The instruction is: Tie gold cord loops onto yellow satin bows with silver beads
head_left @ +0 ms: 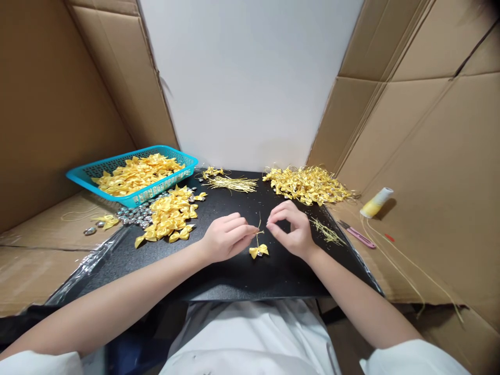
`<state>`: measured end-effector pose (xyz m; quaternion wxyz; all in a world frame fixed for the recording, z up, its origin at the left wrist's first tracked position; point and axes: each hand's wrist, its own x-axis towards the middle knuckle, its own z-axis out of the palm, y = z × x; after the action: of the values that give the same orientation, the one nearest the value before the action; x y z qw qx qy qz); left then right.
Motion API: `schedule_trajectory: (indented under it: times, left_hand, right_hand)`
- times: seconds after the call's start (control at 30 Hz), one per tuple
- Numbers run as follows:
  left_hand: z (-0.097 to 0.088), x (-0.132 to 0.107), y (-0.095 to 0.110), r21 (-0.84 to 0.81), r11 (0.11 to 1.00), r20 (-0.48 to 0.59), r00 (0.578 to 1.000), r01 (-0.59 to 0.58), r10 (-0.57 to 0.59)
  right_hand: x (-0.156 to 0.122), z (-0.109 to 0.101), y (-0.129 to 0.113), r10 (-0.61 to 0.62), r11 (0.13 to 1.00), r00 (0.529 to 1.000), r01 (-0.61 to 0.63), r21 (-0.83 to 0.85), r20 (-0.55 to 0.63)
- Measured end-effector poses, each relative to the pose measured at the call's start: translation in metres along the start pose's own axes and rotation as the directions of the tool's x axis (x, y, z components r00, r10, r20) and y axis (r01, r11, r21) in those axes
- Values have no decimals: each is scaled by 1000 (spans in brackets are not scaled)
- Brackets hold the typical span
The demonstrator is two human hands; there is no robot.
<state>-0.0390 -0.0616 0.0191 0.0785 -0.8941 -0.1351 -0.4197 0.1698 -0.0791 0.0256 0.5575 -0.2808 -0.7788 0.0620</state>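
Note:
My left hand (225, 237) and my right hand (291, 229) meet over the middle of a black board (234, 276), fingers pinched together. Between the fingertips runs a thin gold thread (258, 229). A small yellow ribbon bow (259, 251) hangs from that thread just below the hands, resting on the board. Both hands pinch the thread from either side.
A teal basket (133, 174) of yellow bows sits at the back left, with a loose heap of bows (170, 214) and silver bells (135, 214) beside it. Cut gold threads (232, 183), a heap of finished bows (307, 185), thread scraps (327, 232), pink snips (357, 234) and a thread spool (375, 202) lie right. Cardboard walls surround.

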Motion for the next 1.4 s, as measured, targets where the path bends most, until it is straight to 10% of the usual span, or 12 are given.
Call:
schedule_trajectory:
  times: [0.27, 0.57, 0.87, 0.97, 1.13, 1.4]
  left_hand:
    - [-7, -4, -5, -5, 998, -9, 998, 57, -57]
    - [-10, -7, -8, 152, 988, -8, 999, -40, 42]
    - [-6, 6, 4, -138, 973, 57, 982, 185, -179]
    - [-6, 20, 14, -431, 704, 338, 824, 565, -454]
    - [-2, 37, 21, -548, 103, 742, 539, 830, -399]
    - [8, 42, 30, -478, 53, 837, 474, 876, -275]
  right_hand:
    - [5, -30, 51, 355, 708, 903, -430, -561, -244]
    - [6, -13, 7, -66, 991, 975, 89, -103, 212]
    - [3, -4, -13, -28, 999, 935, 38, -20, 353]
    - [0, -13, -14, -25, 998, 920, 47, -48, 392]
    - [-8, -29, -20, 15, 993, 873, 43, -107, 488]
    - [-20, -42, -28, 131, 990, 829, -80, -116, 544]
